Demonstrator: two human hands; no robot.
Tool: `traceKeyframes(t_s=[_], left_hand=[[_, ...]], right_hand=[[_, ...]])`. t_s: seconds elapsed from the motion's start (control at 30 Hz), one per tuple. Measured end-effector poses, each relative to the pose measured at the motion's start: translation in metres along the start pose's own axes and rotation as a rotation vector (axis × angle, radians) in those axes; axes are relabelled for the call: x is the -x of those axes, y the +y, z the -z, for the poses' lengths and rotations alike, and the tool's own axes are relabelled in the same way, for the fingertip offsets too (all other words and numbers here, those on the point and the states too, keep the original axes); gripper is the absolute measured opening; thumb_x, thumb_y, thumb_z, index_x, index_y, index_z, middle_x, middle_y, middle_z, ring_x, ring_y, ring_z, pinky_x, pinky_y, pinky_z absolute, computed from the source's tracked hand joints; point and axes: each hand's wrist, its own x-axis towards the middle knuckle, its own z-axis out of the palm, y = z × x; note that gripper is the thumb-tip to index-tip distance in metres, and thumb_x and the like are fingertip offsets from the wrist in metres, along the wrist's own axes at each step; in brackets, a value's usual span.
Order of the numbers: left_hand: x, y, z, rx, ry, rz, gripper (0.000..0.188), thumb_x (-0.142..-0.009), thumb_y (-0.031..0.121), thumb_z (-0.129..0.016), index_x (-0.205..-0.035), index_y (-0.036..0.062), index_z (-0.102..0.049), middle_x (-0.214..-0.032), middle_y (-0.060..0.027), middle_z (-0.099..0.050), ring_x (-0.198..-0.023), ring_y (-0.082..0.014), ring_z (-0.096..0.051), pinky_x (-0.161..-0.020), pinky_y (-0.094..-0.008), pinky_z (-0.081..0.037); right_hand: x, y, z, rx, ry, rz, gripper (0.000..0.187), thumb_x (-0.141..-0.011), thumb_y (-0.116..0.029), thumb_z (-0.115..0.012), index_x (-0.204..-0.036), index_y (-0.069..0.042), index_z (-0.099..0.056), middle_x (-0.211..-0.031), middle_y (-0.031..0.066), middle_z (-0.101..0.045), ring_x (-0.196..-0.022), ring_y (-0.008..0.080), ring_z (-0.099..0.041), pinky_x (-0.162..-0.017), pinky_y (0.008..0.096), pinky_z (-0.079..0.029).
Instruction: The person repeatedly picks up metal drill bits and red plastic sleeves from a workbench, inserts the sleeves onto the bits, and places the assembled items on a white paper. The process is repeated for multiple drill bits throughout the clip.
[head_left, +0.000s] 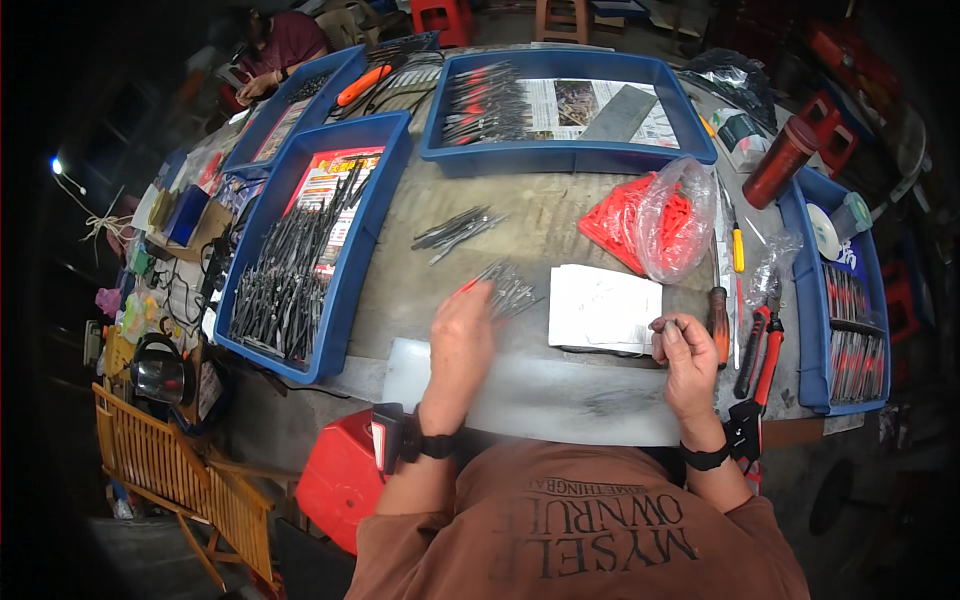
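My left hand [462,328] reaches to the near pile of thin silvery strips [516,294], some with red on them. Its fingers are drawn together at the pile's left edge, with a sliver of red showing beside them; what they grip is hidden. At the right edge of a stack of white paper [604,308], my right hand [690,362] is closed in a pinch, thumb against forefinger. Anything between those fingertips is too small to name. Farther off lies a second pile of dark thin strips [458,232]. A pale translucent sheet [540,385] covers the table's front edge.
Blue trays of thin dark strips stand at left [376,215] and back [570,158]; another blue tray [812,340] is at right. A plastic bag of red pieces [655,222], a yellow screwdriver [738,250], red-handled pliers [770,355] and a red bottle [780,160] lie rightward. Another person [285,45] sits far left.
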Motion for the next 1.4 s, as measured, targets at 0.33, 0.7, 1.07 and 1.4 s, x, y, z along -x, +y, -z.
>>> traceKeyframes(t_s=[0.33, 0.7, 1.07, 1.4], left_hand=[[-0.004, -0.013, -0.01, -0.193, -0.063, -0.047, 0.017, -0.073, -0.001, -0.059, -0.09, 0.0014, -0.061, -0.075, -0.0177, -0.059, -0.071, -0.0337, -0.055, -0.064, -0.0406, -0.044], [-0.047, -0.072, -0.013, -0.283, 0.048, 0.066, 0.012, -0.075, 0.006, -0.059, -0.085, 0.0001, -0.059, -0.08, -0.0175, -0.057, -0.079, -0.0365, -0.054, -0.07, -0.0428, -0.043], [-0.041, -0.045, 0.001, -0.191, -0.02, 0.164, 0.006, -0.076, 0.005, -0.054, -0.076, -0.001, -0.053, -0.075, -0.0202, -0.056, -0.076, -0.0378, -0.054, -0.066, -0.045, -0.041], [0.009, 0.073, -0.013, 0.401, -0.342, -0.07, 0.013, -0.077, 0.0, -0.061, -0.09, -0.0014, -0.06, -0.077, -0.0132, -0.06, -0.066, -0.0227, -0.059, -0.058, -0.0281, -0.045]], right_hand=[[0.001, 0.001, 0.0, 0.035, 0.014, -0.044, 0.017, -0.089, -0.012, -0.048, -0.088, 0.002, -0.057, -0.065, -0.0018, -0.047, -0.059, 0.0048, -0.04, -0.053, 0.0196, -0.032], [0.003, 0.005, 0.006, 0.057, 0.036, -0.045, 0.017, -0.089, -0.013, -0.049, -0.087, 0.002, -0.058, -0.066, -0.0014, -0.05, -0.058, 0.0048, -0.042, -0.053, 0.0193, -0.033], [0.004, 0.005, 0.006, 0.058, 0.011, -0.073, 0.016, -0.089, -0.013, -0.049, -0.089, 0.001, -0.057, -0.07, -0.0008, -0.051, -0.061, 0.005, -0.043, -0.056, 0.0191, -0.035], [0.0, 0.007, -0.01, -0.148, -0.078, -0.09, 0.019, -0.086, -0.01, -0.057, -0.103, -0.001, -0.054, -0.082, -0.0028, -0.053, -0.074, 0.0029, -0.047, -0.062, 0.0178, -0.039]])
